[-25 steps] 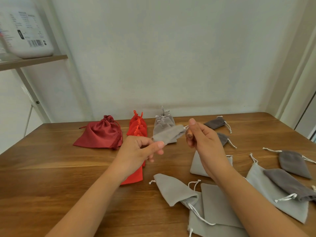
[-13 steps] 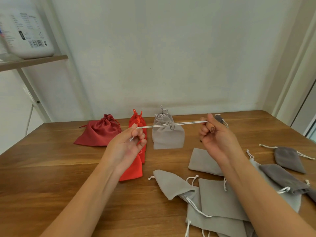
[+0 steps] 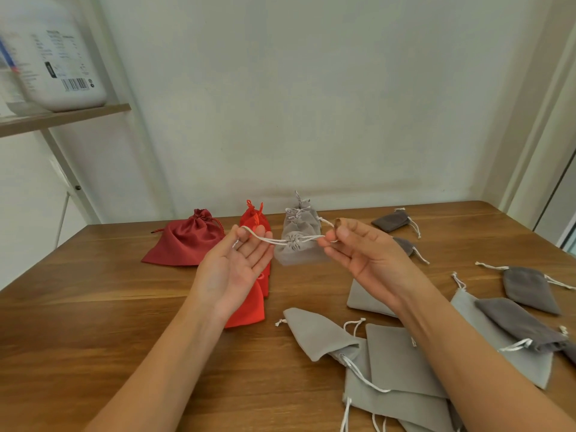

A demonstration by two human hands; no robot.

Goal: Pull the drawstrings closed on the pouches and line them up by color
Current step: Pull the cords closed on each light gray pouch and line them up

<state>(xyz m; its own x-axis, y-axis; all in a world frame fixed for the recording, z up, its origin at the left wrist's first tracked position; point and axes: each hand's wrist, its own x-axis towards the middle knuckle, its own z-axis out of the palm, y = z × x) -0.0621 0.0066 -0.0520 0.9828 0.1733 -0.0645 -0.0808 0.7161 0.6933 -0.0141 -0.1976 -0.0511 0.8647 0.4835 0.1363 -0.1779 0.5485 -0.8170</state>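
Pouch (image 3: pixel 296 252), one, between two hands (image 3: pixel 230 272) (image 3: pixel 364 260)

Bare left grip (image 3: pixel 232 272), bare right grip (image 3: pixel 364 257), bare forearms (image 3: pixel 174 369)

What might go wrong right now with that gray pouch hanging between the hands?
The left hand holds its drawstring end with fingers nearly straight, so it may slip and the light gray pouch drop. Falling, it might disturb the row of closed gray pouches just behind.
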